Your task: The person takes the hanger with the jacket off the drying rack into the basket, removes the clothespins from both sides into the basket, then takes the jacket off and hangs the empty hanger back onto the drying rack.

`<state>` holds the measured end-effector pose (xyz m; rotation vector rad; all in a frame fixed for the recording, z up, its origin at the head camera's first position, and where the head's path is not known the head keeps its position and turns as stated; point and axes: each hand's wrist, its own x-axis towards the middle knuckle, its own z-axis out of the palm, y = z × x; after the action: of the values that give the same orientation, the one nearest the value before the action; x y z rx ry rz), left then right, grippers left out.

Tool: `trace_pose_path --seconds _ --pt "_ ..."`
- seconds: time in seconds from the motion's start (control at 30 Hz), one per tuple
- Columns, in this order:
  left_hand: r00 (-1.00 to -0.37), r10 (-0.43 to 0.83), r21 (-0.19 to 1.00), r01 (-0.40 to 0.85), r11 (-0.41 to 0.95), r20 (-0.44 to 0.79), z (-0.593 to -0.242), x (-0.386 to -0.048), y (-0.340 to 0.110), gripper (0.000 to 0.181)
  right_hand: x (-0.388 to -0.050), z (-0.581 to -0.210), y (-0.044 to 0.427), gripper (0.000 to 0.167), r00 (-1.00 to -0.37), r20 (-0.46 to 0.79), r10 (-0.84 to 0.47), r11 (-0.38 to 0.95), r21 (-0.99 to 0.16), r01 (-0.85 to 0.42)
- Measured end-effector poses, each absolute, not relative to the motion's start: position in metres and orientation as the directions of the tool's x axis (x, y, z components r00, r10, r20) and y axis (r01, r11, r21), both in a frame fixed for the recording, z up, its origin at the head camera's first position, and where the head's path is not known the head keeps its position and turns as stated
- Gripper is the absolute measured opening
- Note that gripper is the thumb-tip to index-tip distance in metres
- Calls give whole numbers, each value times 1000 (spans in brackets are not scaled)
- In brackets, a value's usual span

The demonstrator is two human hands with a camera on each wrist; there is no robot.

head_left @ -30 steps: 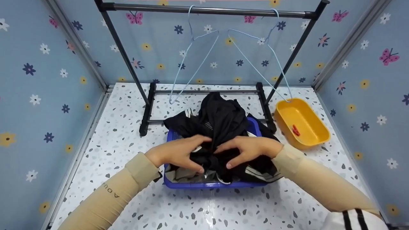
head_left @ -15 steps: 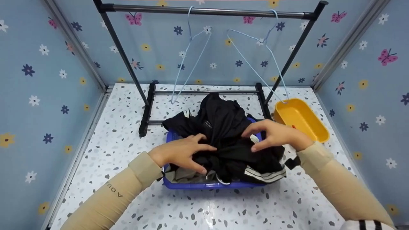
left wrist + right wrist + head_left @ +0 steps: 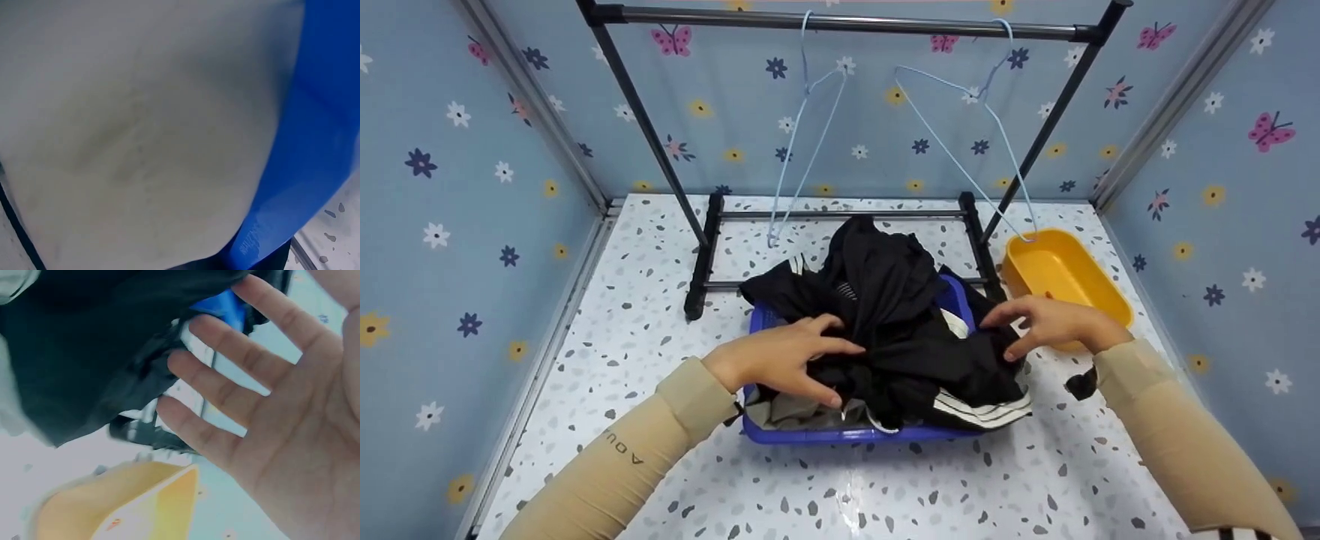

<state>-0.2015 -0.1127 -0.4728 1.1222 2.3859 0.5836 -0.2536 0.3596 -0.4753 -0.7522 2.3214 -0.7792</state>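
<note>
A blue basket (image 3: 855,436) on the speckled floor holds a heap of clothes. On top lies a crumpled black garment (image 3: 877,277) with white stripes, and a grey-beige cloth (image 3: 787,412) shows at the front left. My left hand (image 3: 776,356) rests over the heap's left side, fingers loosely spread on the black fabric. At the heap's right edge is my right hand (image 3: 1054,324), its fingertips at the garment. The right wrist view shows that palm (image 3: 298,433) with fingers extended and apart. A blurred pale surface (image 3: 140,140) and a blue band (image 3: 315,112) fill the left wrist view.
Behind the basket stands a black clothes rack (image 3: 885,25). From its bar hang two light-blue wire hangers, the left hanger (image 3: 805,67) and the right hanger (image 3: 1015,157). A yellow basin (image 3: 1080,262) with a small red piece (image 3: 114,524) sits at the right. Patterned walls enclose the floor.
My right hand has moved right from the heap's middle to its right edge, and the black fabric there lies more spread. The left hand stays nearly in place. The left hanger has turned slightly.
</note>
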Motion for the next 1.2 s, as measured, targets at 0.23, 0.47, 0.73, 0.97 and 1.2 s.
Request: trace_pose_path --seconds 0.23,0.47,0.73,0.97,1.2 --pt "-577 792 547 604 579 -201 -475 -202 -114 83 -255 -492 363 11 -738 -209 -642 617 -712 -335" --pt "-584 788 545 603 583 -196 -474 -201 -114 85 -255 -477 362 12 -847 -161 -507 537 -827 -164" --pt "-579 793 542 613 575 -187 -477 -203 -115 84 -247 -442 326 15 -934 -93 -345 229 -973 13" --pt "-578 795 536 620 574 -182 -476 -202 -116 85 -242 -409 278 19 -949 -56 -311 -7 -998 62" --pt "-574 800 559 612 560 -174 -476 -200 -118 82 -235 -402 224 12 -932 30 -360 265 -955 -133"
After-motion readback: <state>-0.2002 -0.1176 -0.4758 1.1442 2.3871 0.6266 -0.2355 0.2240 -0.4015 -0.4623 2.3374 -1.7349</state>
